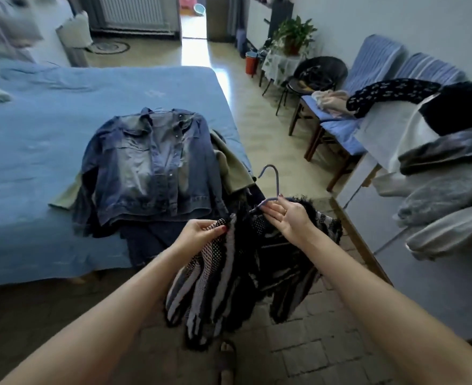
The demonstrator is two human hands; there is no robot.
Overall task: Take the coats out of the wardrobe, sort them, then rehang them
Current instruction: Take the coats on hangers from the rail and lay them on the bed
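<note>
So the black-and-white knit coat (218,279) is up in the air at the near middle of the scene, hanging over the tiled floor (321,354) just off the near right corner of the bed (29,151). It's on a blue-grey hanger (271,187), hook poking up toward the far side. The left hand (201,232) has its grip pinched on the mesh-looking edge of the knit near the collar, thumb and fingers pressed together on the fabric. The right hand (287,215) is palm up with the fingers mostly straight, fingertips touching the hanger's shoulder bar where it goes into the coat, so that grip reads as spread rather than clamped. Just beyond the hands, on the near right part of the bed, a faded denim jacket (151,165) lies flat and buttoned on top of a small pile, with an olive green garment (230,165) sticking out from under it on the right and something dark navy (146,240) under its near hem. Over on the right there's a heap of grey, white and black clothes (446,173) piled on a white surface, and farther back 2 chairs with blue striped covers (379,59). A potted plant (294,33) sits on a small cloth-covered stand at the far right.
</note>
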